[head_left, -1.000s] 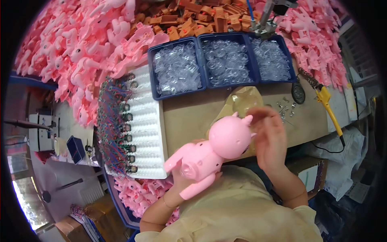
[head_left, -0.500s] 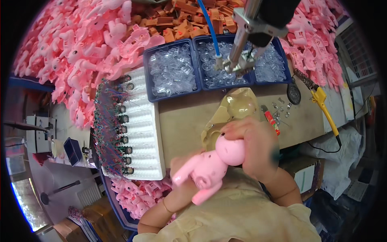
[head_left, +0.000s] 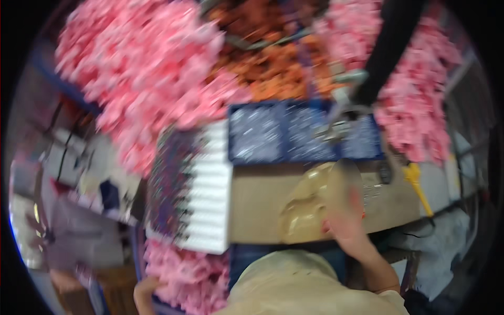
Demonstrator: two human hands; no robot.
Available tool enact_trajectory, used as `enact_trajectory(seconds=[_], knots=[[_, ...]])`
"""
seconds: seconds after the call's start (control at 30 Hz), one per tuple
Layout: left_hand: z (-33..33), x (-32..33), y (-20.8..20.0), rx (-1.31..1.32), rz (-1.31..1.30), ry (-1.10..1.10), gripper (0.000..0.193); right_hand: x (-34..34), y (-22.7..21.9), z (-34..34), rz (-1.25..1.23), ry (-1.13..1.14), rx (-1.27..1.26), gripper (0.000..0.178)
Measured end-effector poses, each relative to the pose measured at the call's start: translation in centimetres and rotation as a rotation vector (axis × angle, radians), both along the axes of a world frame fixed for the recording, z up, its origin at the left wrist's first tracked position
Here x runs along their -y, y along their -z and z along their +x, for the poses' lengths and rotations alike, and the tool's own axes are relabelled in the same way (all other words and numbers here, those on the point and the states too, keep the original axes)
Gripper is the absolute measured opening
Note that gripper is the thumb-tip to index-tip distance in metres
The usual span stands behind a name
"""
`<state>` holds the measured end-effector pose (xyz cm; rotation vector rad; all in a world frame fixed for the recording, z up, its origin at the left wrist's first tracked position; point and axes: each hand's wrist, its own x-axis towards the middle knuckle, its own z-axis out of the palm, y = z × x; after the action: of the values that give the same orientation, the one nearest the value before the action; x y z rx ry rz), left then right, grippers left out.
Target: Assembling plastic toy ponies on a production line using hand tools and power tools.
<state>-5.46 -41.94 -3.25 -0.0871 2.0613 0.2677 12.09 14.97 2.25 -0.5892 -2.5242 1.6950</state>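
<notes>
I see my right hand (head_left: 344, 223) resting against a tan, glossy moulded shell (head_left: 310, 202) on the brown counter (head_left: 257, 202) — blur hides its grip. My left hand (head_left: 146, 289), fingers curled, touches soft pink toy pieces (head_left: 184, 273) below the counter's edge — grip unclear.

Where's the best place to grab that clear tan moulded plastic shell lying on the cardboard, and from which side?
Probably the near right rim of the clear tan moulded plastic shell, coming from the right, where the right hand already rests. The shell looks domed in the middle, so the thin edge pinches more easily. The blur hides finer detail.
</notes>
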Motion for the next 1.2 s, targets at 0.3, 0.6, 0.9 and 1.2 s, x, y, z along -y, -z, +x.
enact_trajectory(seconds=[0.3, 0.6, 0.9, 1.2], knots=[[-5.2, 11.6, 9.2, -1.327, -0.475, -0.252, 0.043, -9.0, -8.4, 0.9, 0.871, -0.037, 0.136, 0.012], [-15.9, -32.5, -8.7, -1.502, 0.685, 0.542, 0.043, -33.8, 0.3, -13.4, 1.464, 0.126, 0.239, 0.016], [-27.4, -53.0, -2.0, -1.611, 0.578, 0.675, 0.013, -38.1, -4.0, -15.9, 1.489, 0.085, -0.507, 0.016], [-29.3, -54.7, -2.2, -1.706, 0.435, 0.8, 0.015, -16.3, -11.0, -5.5, 0.74, 0.352, -0.554, 0.008]])
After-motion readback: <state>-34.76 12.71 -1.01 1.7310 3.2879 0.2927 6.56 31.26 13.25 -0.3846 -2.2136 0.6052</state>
